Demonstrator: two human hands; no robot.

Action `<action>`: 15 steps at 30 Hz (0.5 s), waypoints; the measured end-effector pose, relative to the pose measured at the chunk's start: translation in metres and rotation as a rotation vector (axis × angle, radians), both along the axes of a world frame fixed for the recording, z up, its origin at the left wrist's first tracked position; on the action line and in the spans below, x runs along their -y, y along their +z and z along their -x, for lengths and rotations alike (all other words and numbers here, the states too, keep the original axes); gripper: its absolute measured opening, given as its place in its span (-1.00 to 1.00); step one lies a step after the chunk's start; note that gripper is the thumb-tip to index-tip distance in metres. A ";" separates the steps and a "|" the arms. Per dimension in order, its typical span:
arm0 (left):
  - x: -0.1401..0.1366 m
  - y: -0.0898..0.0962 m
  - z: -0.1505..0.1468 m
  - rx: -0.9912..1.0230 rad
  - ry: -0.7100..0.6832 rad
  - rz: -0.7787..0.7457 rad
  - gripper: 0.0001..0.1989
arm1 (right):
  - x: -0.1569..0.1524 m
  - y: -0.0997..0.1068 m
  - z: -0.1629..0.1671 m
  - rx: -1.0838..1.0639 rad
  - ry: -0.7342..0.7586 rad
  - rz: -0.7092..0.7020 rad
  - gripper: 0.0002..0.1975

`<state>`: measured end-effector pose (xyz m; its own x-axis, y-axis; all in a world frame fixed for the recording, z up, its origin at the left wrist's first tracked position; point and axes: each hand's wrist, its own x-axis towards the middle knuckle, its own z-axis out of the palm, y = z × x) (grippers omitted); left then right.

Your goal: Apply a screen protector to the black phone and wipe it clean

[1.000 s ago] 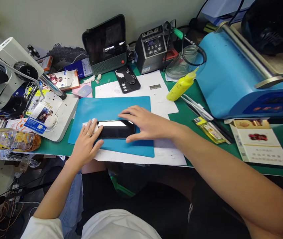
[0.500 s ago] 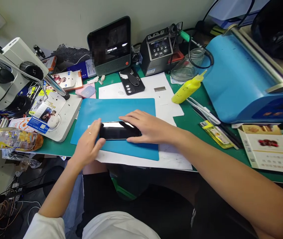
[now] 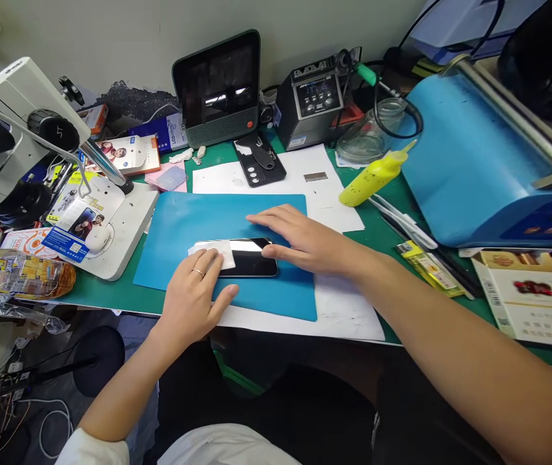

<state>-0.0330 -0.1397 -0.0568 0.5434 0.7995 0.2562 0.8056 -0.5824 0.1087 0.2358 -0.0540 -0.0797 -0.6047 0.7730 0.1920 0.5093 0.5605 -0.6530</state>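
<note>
A phone (image 3: 251,263) with a black, shiny screen lies face up on the blue mat (image 3: 169,223). My left hand (image 3: 196,294) holds a small white wipe (image 3: 226,255) down on the phone's left part, its fingers close together over the wipe and its thumb apart. At the phone's right end is my right hand (image 3: 300,239), open, with thumb and fingers spread. Its thumb is at the phone's upper right corner; whether it presses on the glass I cannot tell. The left end of the phone is covered by the wipe and my left hand.
Behind the mat lie a black phone case (image 3: 260,160) and a metal blade (image 3: 315,176) on white paper. A yellow squeeze bottle (image 3: 373,179), tweezers (image 3: 406,223) and a blue machine (image 3: 474,155) are at right. A microscope stand (image 3: 125,239) and plastic bottle (image 3: 19,272) are at left.
My left hand has moved right onto the phone, bringing the white wipe over its left part. My right hand has shifted slightly right, its fingers lifting off the phone's far edge.
</note>
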 end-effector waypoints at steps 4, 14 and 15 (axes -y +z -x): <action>0.005 -0.002 -0.010 -0.053 -0.007 -0.036 -0.52 | -0.001 -0.002 0.000 -0.003 -0.011 0.018 -0.13; 0.008 -0.005 -0.021 -0.121 0.079 -0.016 -0.40 | 0.000 -0.002 -0.001 0.009 0.018 0.046 -0.10; 0.004 -0.003 -0.022 -0.107 0.083 -0.009 -0.42 | 0.000 -0.002 -0.001 0.005 0.022 0.049 -0.09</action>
<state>-0.0114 -0.1438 -0.0602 0.4999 0.8408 0.2078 0.8578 -0.5137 0.0151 0.2364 -0.0538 -0.0813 -0.6226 0.7679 0.1509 0.5003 0.5388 -0.6778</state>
